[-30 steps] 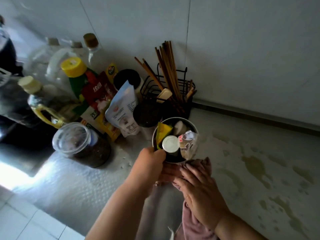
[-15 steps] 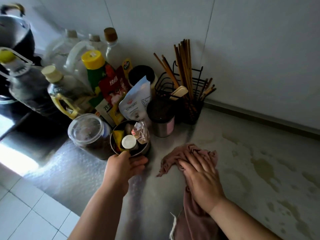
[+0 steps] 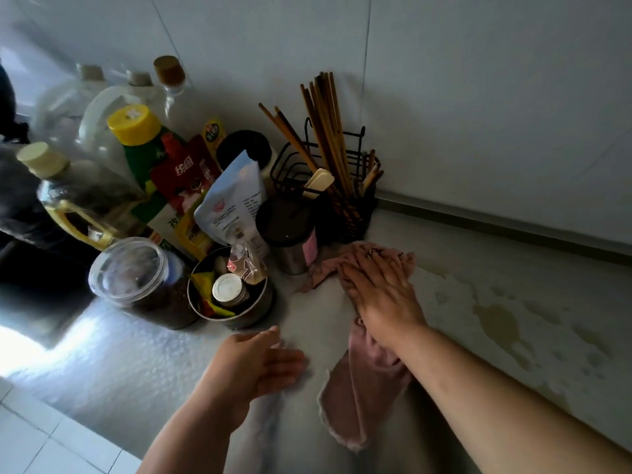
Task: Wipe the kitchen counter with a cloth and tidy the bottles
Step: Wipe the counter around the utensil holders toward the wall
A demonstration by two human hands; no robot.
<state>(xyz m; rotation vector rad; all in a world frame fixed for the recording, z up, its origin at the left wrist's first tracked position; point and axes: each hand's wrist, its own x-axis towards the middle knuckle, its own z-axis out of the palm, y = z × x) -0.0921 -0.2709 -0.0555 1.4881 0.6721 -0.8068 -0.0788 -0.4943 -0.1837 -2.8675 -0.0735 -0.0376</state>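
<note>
Fingers straight and flat, my right hand point(image 3: 383, 292) presses down on a dusty-pink fabric cloth with frayed edges point(image 3: 362, 401). Nothing is gripped; the palm only pins it. The cloth bunches beyond my fingertips at twelve o'clock, just beside a steel cup with a dark lid and pink label point(image 3: 290, 234) and a black wire holder of brown chopsticks point(image 3: 345, 203). Its tail trails under my wrist towards six o'clock. Half a second ago this hand lay nearer me; it has pushed the cloth forward into the corner.

My left hand point(image 3: 254, 362) is empty, fingers loose and extended, low over the grey textured counter point(image 3: 136, 357); whether it touches, I cannot tell. A moment ago it held the round metal tin of sachets and a small white-capped jar point(image 3: 254, 316). It has now let go and drawn back.

The tin stands at eleven o'clock from that hand, close against a clear lidded plastic jar of dark grains point(image 3: 136, 278) at its nine o'clock. Behind them the bottles cluster, among them a green bottle with a yellow cap point(image 3: 135, 131) and an oil bottle with a yellow handle point(image 3: 68, 200).

I judge the tin was moved so the cloth could reach where it stood. Yellowish stains point(image 3: 502, 323) at three o'clock of my right hand are not yet wiped.
</note>
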